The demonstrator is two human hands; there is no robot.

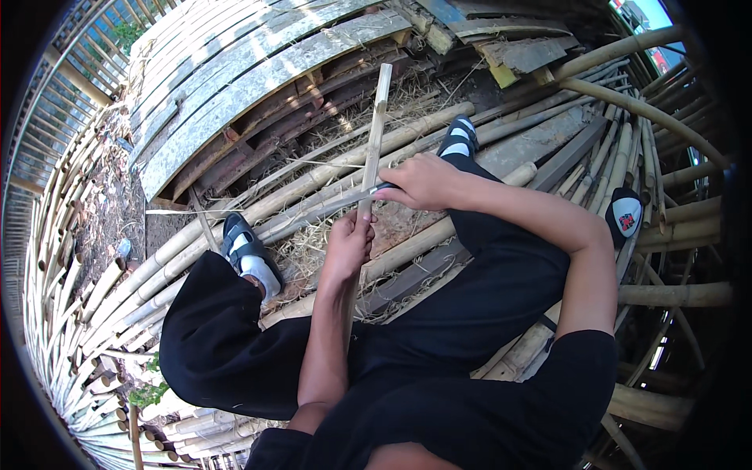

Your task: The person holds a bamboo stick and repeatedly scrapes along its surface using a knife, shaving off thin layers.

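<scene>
My left hand (350, 241) is closed around a long, flat bamboo strip (375, 141). The strip stands lengthwise in front of me, its lower end running back along my left forearm toward my lap. In my right hand (427, 182) is a knife (335, 205), gripped by its dark handle, with its long grey blade pointing left. Just above my left fist the blade crosses the strip and appears to touch it. Pale shavings (313, 244) lie on the ground under both hands, between my sandalled feet.
Long bamboo poles (313, 192) lie crosswise under my legs. Beyond them stands a low platform of weathered planks (258, 55). Cut bamboo (98, 301) is piled on the left. A bamboo frame (681, 294) rises on the right, near a dark cap-like item (626, 214).
</scene>
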